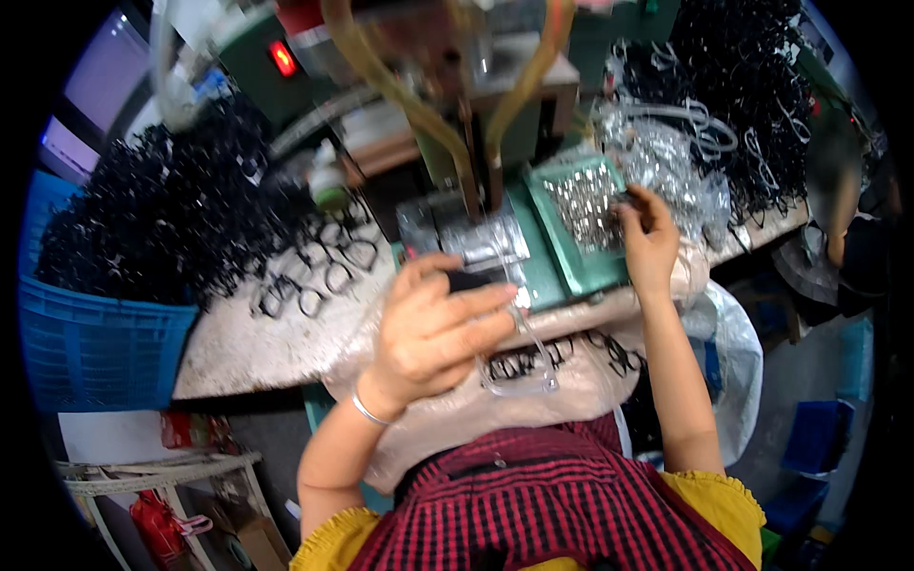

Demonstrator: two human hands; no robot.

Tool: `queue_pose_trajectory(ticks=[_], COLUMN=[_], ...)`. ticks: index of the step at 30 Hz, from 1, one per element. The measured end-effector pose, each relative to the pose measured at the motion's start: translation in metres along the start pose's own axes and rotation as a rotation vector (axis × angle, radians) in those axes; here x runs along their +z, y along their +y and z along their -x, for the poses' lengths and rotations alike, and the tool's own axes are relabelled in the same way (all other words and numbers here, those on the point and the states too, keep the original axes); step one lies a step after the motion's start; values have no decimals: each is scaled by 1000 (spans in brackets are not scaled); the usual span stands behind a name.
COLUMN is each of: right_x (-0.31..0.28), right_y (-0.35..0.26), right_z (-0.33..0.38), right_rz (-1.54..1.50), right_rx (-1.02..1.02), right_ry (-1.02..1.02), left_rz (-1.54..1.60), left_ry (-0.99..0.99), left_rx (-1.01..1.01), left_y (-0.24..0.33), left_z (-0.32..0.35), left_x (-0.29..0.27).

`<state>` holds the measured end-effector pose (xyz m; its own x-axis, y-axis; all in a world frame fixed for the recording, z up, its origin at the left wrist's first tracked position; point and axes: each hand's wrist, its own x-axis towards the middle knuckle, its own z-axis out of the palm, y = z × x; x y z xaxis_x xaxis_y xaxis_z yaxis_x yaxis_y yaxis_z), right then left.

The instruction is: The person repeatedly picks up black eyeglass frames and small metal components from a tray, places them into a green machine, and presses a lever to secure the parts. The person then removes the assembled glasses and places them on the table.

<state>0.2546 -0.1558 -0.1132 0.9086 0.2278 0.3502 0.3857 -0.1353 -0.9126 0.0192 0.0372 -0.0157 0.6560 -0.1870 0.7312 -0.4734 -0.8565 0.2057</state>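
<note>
My left hand (443, 328), a bangle on its wrist, is closed on a clear plastic frame (547, 366) shaped like part of a glasses frame. The frame hangs below the fingers, over the lap cloth. My right hand (652, 243) reaches to the right side of a green tray (595, 278) of small shiny metal parts (586, 205). Its thumb and fingers are pinched together at the tray's edge; whatever is between them is too small to make out. Just beyond my left hand lies the metal fixture (495, 238) of a bench machine, under two tan tubes (443, 119).
Black frames heap up in a blue basket (105, 333) at left, with loose ones (328, 262) on the worktop (238, 352). Another dark pile (743, 86) and clear plastic bags (657, 143) are at back right. A small bottle (328, 181) stands left of the machine. Another person sits far right.
</note>
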Motion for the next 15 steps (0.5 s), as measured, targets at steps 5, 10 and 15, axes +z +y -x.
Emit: queue_pose_trajectory(ticks=[5, 10, 15], right_x=[-43, -28, -20], right_y=[7, -10, 4], right_z=[2, -4, -11], right_rz=[307, 814, 893], right_rx=[-128, -295, -386], right_ry=[-8, -11, -7], left_rz=[-15, -25, -11], left_ry=[27, 3, 116], left_rx=[-46, -136, -321], left_y=[3, 13, 49], left_z=[9, 13, 49], left_x=[6, -3, 6])
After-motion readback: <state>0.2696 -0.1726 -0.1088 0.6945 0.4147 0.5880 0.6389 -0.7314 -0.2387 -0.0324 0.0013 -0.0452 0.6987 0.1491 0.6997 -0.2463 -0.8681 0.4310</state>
